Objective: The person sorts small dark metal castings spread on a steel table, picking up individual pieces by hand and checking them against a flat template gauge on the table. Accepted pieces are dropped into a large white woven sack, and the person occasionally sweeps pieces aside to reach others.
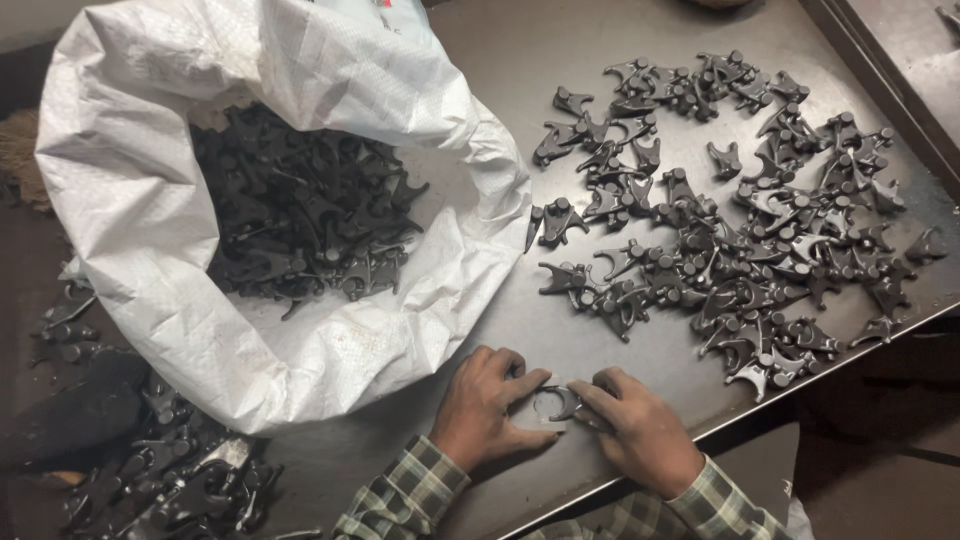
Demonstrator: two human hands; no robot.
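My left hand (487, 407) and my right hand (636, 428) rest on the dark metal table (500, 50) near its front edge. Together they pinch one small dark forked metal part (562, 401) between the fingertips, lying flat on the tabletop. Both wrists wear plaid sleeves. A wide scatter of several similar dark forked parts (740, 220) lies on the table to the upper right of my hands. To the upper left a white woven sack (150, 250) stands open, holding a pile of the same dark parts (300, 210).
More dark parts (170, 470) lie heaped on the floor at the lower left, beside the sack. The table's front edge (800, 385) runs diagonally just right of my right hand. A second metal surface (900, 50) sits at the top right corner.
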